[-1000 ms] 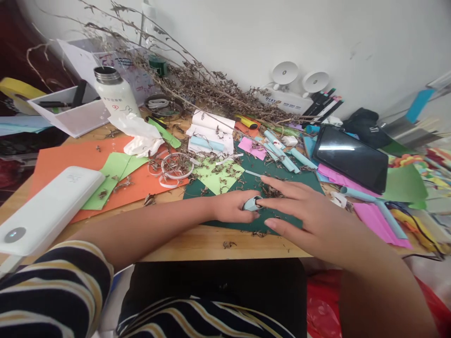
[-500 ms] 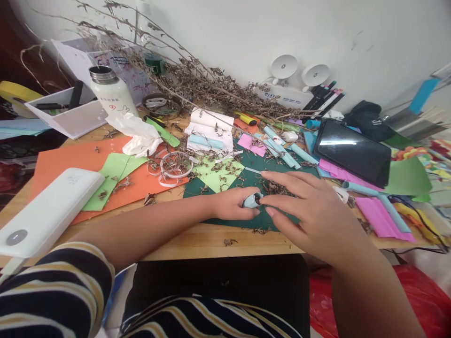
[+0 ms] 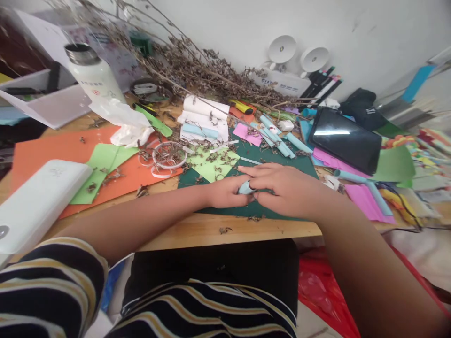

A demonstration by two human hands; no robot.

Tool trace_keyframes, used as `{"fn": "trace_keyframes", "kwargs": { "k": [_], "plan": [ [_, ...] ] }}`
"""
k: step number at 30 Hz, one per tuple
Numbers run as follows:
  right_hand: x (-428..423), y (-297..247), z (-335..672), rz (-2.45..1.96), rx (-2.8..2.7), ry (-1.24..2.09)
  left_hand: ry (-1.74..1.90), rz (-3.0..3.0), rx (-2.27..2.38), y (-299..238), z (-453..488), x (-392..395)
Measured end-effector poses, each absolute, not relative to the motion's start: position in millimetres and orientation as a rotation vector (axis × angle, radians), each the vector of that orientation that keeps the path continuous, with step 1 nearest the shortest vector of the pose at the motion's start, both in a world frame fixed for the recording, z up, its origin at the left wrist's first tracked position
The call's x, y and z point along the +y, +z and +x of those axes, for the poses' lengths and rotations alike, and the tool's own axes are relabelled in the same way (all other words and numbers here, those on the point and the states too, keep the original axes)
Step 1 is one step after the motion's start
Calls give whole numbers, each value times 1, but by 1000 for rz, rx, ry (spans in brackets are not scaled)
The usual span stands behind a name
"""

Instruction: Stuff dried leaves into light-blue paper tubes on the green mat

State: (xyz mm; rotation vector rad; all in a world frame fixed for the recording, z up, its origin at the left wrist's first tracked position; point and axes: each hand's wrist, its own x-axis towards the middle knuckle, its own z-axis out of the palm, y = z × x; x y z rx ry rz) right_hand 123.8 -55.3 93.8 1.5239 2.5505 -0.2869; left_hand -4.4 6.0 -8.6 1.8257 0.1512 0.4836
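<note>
Pale blue paper roll, partly hidden

1. The paper roll you grip is pale blue, matching the tubes ahead of you.
2. Your sleeve carries wavy stripes of black, white and mustard.
3. Before you, the mat is dark green and the desk light wood-brown.
4. To your left, one sheet is orange, with lime-green paper over it.
5. The small slip is pink.
6. Your power bank is white; the bottle is off-white with a red mark.
7. The tablet is black.
8. The dried twigs are grey-brown; the bag by your legs is red.
</note>
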Motion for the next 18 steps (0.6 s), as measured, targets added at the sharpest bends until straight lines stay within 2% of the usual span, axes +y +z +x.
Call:
{"fn": "trace_keyframes", "kwargs": {
  "k": [5, 8, 10, 13, 18],
  "plan": [
    [-66, 121, 135, 1657, 2816, -428, 416, 1732, 216, -7, -4, 6],
    [-67, 130, 150, 2142, 3003, -430, 377, 1655, 233, -6, -5, 7],
    [-61, 119, 164, 2430, 2754, -251, 385, 1665, 231, -5, -6, 6],
    [-47, 82, 184, 2250, 2166, -199, 387, 1700, 226, -3, -6, 6],
    [-39, 34, 202, 1955, 2000, -152, 392, 1704, 186, -5, -5, 5]
  ]
}}
